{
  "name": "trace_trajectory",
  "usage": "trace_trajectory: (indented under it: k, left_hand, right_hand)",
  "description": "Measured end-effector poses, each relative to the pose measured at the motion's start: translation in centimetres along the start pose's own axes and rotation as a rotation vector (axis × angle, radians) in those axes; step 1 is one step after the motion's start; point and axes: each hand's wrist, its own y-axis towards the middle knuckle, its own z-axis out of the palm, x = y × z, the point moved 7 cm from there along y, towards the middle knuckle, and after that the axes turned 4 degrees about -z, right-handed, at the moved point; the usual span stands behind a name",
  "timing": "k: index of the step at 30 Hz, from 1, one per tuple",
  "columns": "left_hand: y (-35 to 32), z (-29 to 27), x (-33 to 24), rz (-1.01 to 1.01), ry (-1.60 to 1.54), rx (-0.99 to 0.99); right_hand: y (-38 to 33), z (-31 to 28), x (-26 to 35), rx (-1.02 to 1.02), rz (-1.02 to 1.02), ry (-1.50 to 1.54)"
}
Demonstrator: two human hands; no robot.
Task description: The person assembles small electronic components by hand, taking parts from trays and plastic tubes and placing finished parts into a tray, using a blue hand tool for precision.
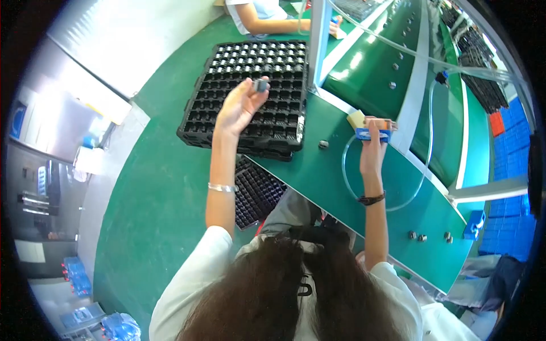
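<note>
My left hand (236, 111) pinches a small grey metal cylindrical part (260, 86) between thumb and fingers, over a black plastic tray (227, 145) of pockets. Shiny metal parts (259, 54) fill the tray's far rows; its near pockets look bare. My right hand (372, 150), above the green worktable (301, 176), is closed around a blue air blow gun (372, 134). From it a clear hose (345, 165) loops down over the table. A pale yellow block (356, 119) shows beside the gun; whether I hold it too, I cannot tell. One loose metal part (323, 144) lies between tray and right hand.
A green conveyor belt (364, 74) carrying scattered metal parts runs beyond the table, behind a metal post (318, 45). Several loose parts (422, 237) and a blue holder (474, 224) are at the table's right. Another person's arm (273, 25) is at the far side. More black trays (256, 190) stand below.
</note>
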Motion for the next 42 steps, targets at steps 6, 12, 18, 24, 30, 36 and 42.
trace_trajectory:
  k: [6, 12, 18, 24, 30, 36, 42]
  left_hand:
    - [-7.5, 9.6, 11.6, -0.453, -0.64, 0.204]
    - [-10.1, 11.4, 14.8, -0.294, -0.058, 0.152]
    - [-11.5, 12.5, 14.2, -0.098, 0.461, 0.121]
    - [-12.4, 12.6, 13.8, -0.133, 0.474, 0.134]
    - [-12.8, 12.4, 14.9, -0.187, 0.351, 0.109]
    - [-13.4, 11.9, 15.5, -0.166, 0.336, 0.038]
    - [-13.0, 10.3, 16.7, -0.21, 0.251, -0.061]
  right_hand:
    - [-5.3, 2.8, 1.8, 0.042, 0.217, 0.371]
    - [-8.8, 3.0, 3.5, 0.097, 0.188, 0.324]
    - [-10.4, 1.7, 3.8, 0.1, 0.039, 0.028]
    - [-11.3, 2.0, 3.7, 0.129, 0.035, -0.038]
    - [-11.7, 1.3, 3.6, 0.196, 0.053, -0.067]
    - [-12.6, 0.9, 3.1, 0.178, 0.073, -0.1]
    - [-10.0, -0.4, 1.7, 0.305, 0.124, -0.261]
